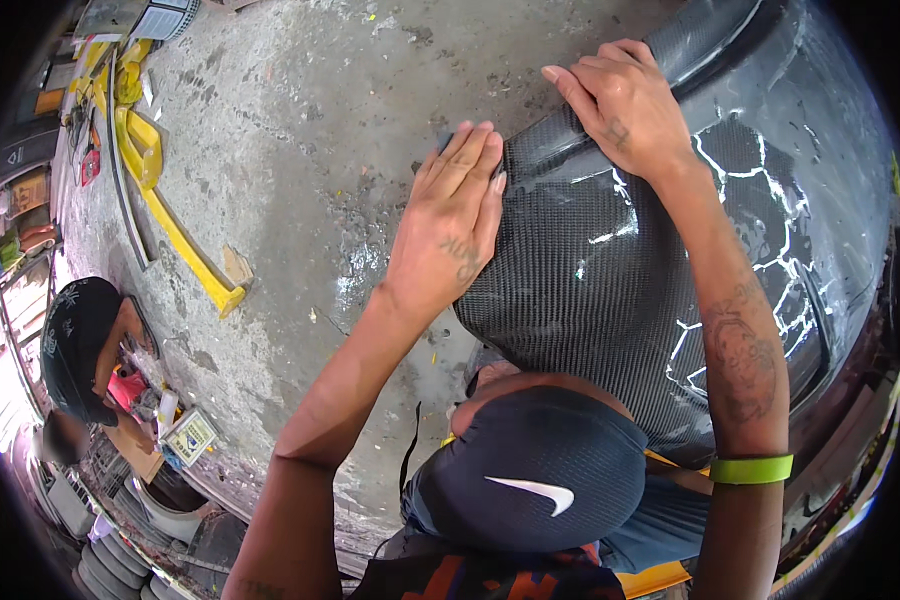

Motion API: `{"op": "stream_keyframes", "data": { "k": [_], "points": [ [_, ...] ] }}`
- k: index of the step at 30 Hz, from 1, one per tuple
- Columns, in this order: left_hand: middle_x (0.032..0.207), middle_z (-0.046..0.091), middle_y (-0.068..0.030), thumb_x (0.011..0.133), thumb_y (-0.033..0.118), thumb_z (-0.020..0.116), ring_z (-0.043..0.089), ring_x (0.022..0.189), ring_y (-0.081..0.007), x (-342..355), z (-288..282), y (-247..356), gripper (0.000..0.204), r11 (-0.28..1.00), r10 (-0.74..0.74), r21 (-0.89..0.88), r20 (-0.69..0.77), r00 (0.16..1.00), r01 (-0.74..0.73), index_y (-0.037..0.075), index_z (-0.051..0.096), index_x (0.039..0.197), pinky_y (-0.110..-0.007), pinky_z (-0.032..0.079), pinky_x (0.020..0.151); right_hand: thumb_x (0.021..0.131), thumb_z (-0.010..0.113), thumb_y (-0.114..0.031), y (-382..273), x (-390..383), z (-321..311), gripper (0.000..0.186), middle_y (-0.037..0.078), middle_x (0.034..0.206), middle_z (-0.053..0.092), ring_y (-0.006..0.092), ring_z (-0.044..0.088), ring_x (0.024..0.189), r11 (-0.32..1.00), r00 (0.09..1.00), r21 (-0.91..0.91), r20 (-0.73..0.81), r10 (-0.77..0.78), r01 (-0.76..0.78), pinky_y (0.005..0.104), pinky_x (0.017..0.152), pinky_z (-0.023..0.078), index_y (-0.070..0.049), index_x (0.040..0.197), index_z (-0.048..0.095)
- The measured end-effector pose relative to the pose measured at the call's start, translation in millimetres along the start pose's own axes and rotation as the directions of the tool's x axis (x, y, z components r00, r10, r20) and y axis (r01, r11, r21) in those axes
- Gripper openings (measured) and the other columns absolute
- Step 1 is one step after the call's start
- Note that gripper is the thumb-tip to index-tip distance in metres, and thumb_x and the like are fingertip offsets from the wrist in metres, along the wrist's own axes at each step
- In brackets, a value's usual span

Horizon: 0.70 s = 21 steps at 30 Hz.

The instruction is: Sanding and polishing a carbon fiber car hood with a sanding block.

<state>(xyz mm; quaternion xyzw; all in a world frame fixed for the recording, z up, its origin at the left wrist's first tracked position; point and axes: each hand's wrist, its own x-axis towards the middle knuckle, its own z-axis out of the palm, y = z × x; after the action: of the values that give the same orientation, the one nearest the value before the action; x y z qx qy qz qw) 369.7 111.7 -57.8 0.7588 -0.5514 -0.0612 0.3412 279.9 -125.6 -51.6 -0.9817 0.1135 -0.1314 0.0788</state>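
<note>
A glossy black carbon-fibre panel (580, 290), with a woven pattern and a curved, wet-looking surface, fills the right side. My left hand (448, 225) lies along its left edge, fingers straight and close together. A small dark grey pad (444, 142) shows beside those fingers, pressed against the panel's edge; most of it is hidden. Farther right, my right hand (625, 110) grips the panel's far edge, with the fingers curled over and the thumb pointing left. My right forearm reaches across the panel and wears a lime-green wristband (752, 469).
The concrete floor (300, 120) is stained and wet beside the panel. A long yellow strip (175, 230) and a thin dark strip (125, 190) lie at the left. Another person (80, 350) bends down at the lower left, near a bucket (170, 500) and stacked tyres (115, 570).
</note>
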Motion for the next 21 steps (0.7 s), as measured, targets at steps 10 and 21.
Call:
{"op": "stream_keyframes", "data": {
  "k": [10,21],
  "points": [
    [0.142,0.063,-0.0196,0.099,0.003,0.061,0.058,0.136,-0.0365,-1,5,3,0.034,0.995,-0.026,0.100,-0.022,0.999,0.028,-0.005,0.064,0.133,-0.048,0.043,0.112,0.107,0.053,-0.037,5,0,3,0.048,0.008,0.079,0.073,0.0261,0.069,0.091,0.998,1.000,-0.052,0.002,-0.019,0.019,0.0412,0.099,0.045,-0.006,0.078,0.075],
    [0.137,0.065,-0.0246,0.103,0.009,0.057,0.065,0.125,-0.0375,16,-5,-5,0.031,0.999,-0.017,0.033,0.008,1.000,0.016,-0.009,0.066,0.127,-0.044,0.048,0.106,0.107,0.052,-0.038,2,-1,2,0.049,0.008,0.080,0.074,0.0253,0.069,0.093,0.999,1.000,-0.035,-0.003,-0.021,0.021,0.0411,0.100,0.044,-0.006,0.078,0.075]
  ]
}}
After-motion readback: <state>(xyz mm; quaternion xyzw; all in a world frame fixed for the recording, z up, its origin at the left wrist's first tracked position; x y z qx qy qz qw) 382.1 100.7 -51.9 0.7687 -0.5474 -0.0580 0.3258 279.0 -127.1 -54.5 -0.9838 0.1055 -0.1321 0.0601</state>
